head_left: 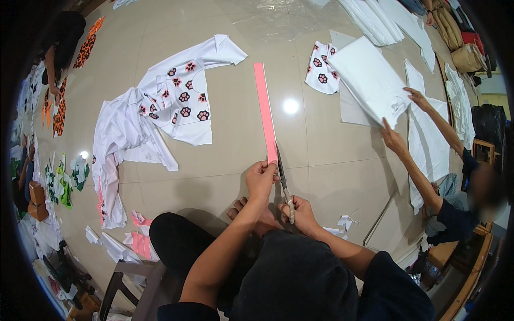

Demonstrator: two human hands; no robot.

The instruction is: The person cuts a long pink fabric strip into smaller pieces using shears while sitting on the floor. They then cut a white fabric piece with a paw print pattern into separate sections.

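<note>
My left hand (261, 179) pinches the near end of a long pink strip (264, 112) with a white edge, which stretches away from me over the tiled floor. In my right hand (301, 215) is a pair of scissors (284, 179), gripped by the handles. The blades point away from me along the right side of the strip, close beside my left fingers. Whether the blades are parted or closed I cannot tell. Left of the strip lies crumpled white fabric (120, 125) with a paw-print piece (184, 101) among it.
A co-worker on the right reaches with both hands to a folded white fabric stack (369, 80). A small paw-print piece (321, 67) lies beside it. Pink scraps (141, 243) lie near a dark chair (131, 278) at lower left. Another person crouches by orange spotted pieces (60, 109).
</note>
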